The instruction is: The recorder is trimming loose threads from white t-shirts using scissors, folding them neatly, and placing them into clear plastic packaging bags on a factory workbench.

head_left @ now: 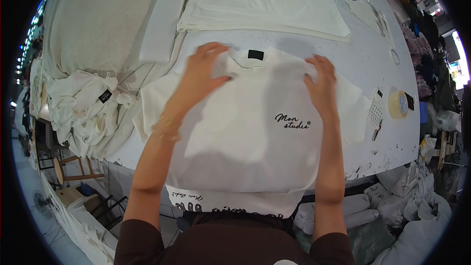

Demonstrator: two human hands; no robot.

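A white T-shirt lies front up on the table before me, with a black neck label and small black script on the chest. Its lower part hangs over the near edge, where a strip with black print shows. My left hand is at the shoulder beside the collar, thumb and fingers spread apart. By the other shoulder is my right hand, fingers bent and thumb apart. Neither hand has cloth between its fingers; whether the fingertips touch the shirt I cannot tell.
Folded white garments are stacked on the table's far side, beside a long white block. Crumpled white shirts heap at the left. To the right lie a tape roll and a small cutting tool. Bags fill the floor below.
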